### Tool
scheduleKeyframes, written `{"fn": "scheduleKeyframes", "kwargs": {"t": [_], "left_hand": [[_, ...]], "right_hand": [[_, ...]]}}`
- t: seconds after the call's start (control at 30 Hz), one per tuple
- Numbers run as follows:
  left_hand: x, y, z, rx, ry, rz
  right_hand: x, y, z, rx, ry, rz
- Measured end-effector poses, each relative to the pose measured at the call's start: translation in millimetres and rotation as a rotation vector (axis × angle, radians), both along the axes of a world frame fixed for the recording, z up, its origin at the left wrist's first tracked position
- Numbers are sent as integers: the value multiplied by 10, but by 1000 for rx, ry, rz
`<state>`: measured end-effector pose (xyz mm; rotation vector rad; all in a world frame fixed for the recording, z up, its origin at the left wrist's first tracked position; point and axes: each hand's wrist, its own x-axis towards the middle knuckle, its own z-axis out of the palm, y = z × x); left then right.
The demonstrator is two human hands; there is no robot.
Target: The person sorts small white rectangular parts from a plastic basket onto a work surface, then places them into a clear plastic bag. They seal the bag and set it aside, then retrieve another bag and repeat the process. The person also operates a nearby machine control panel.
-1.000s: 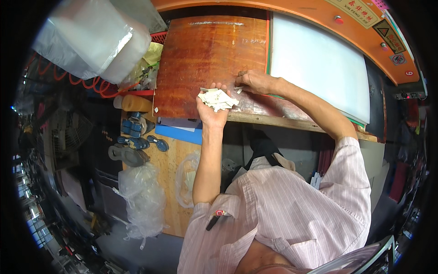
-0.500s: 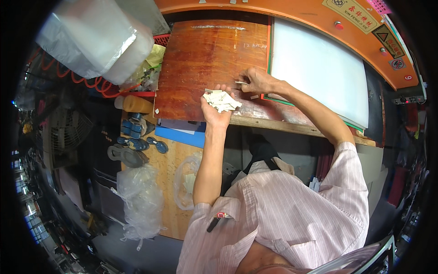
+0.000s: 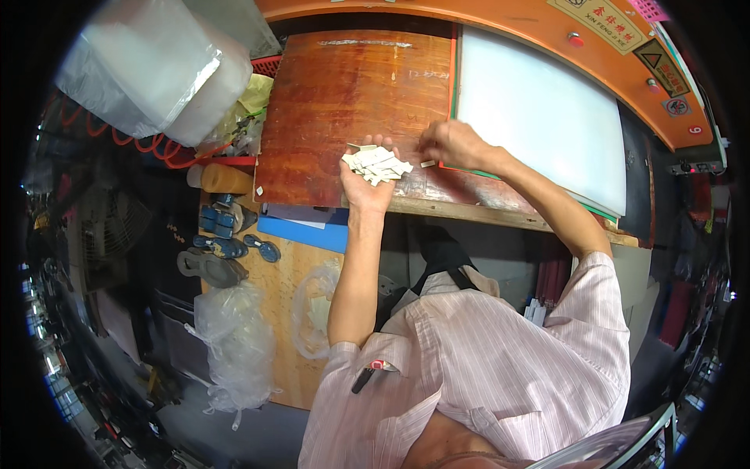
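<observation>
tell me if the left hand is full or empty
Full: a heap of small pale pieces lies on the upturned left hand, covering much of its palm, with fingers showing beyond it.

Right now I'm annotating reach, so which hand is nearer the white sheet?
Right. In this view, the right hand overlaps the left edge of the white sheet; the left hand, palm up with pale pieces, is farther left over the brown board.

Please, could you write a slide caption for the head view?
Left hand cups pale pieces above brown board, right hand close by.
</observation>
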<state>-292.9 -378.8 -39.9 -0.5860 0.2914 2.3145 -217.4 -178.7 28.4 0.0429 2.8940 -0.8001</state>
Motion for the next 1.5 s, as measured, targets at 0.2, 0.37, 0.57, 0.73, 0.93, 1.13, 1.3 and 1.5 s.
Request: {"fn": "scheduleKeyframes", "kwargs": {"t": [0.2, 0.37, 0.57, 0.73, 0.93, 1.13, 1.3, 1.5], "left_hand": [[14, -69, 63, 20, -14, 19], [33, -150, 81, -5, -13, 27], [61, -311, 82, -47, 60, 10], [156, -799, 58, 7, 153, 31], [491, -1906, -295, 326, 180, 239], [1072, -3251, -717, -75, 156, 385], [1490, -3865, -1145, -1028, 168, 233], [1875, -3547, -1416, -1900, 718, -117]], "right_hand": [[139, 8, -436, 129, 192, 225], [47, -116, -205, 23, 59, 17], [-101, -778, 168, -534, 295, -113], [-94, -1395, 142, -286, 590, 132], [408, -1778, -232, -648, 286, -35], [935, -2158, -1069, -667, -121, -14], [1051, -2514, -1620, -636, -239, -39], [733, -2982, -1971, -489, -160, -94]]}}
